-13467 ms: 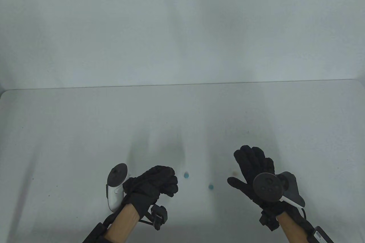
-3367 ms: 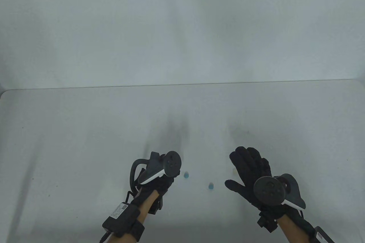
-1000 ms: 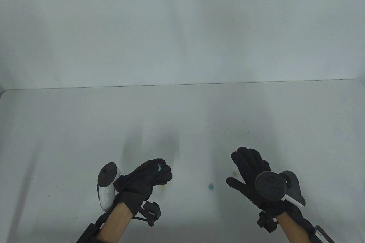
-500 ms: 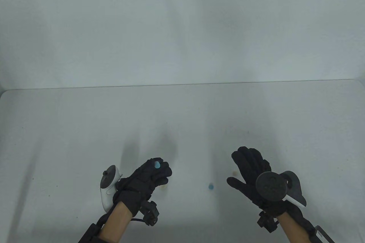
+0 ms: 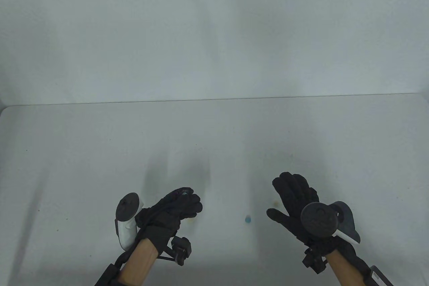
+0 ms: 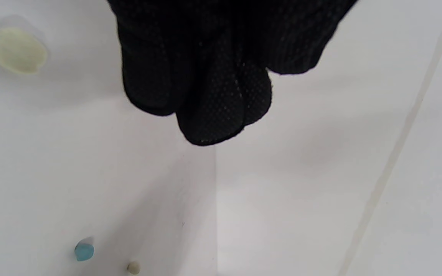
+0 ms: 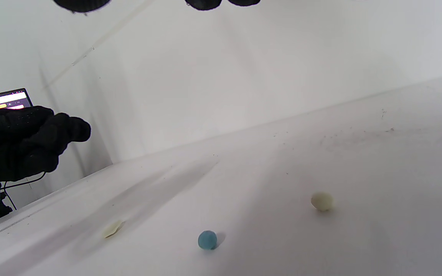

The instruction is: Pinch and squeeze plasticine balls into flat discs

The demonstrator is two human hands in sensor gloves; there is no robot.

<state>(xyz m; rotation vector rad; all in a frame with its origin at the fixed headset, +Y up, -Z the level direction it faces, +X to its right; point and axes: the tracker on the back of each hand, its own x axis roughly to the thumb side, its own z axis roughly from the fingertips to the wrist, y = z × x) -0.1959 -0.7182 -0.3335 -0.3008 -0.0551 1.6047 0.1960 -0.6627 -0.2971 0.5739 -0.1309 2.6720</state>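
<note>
Left hand [image 5: 179,207] raised off the table [image 5: 83,152], fingers [image 6: 209,119] curled tight together. Blue piece, plainly showing atop the fingertips half a second ago, now all but hidden; only a faint blue glint at the tips [image 5: 185,193]. Probably squeezed between thumb and fingers, mid-flatten, so first blue ball likely nearly a disc; cannot confirm shape.

Right hand [image 5: 295,200] flat and relaxed, fingers spread, holding nothing, unmoved.

Second blue ball [image 5: 247,219] on the table just left of the right thumb, still round, not yet worked. Cream ball [image 7: 321,201] beside the right hand, also round. Cream disc [image 6: 18,50] under the left hand, already flat. Nothing between either hand and the remaining balls.
</note>
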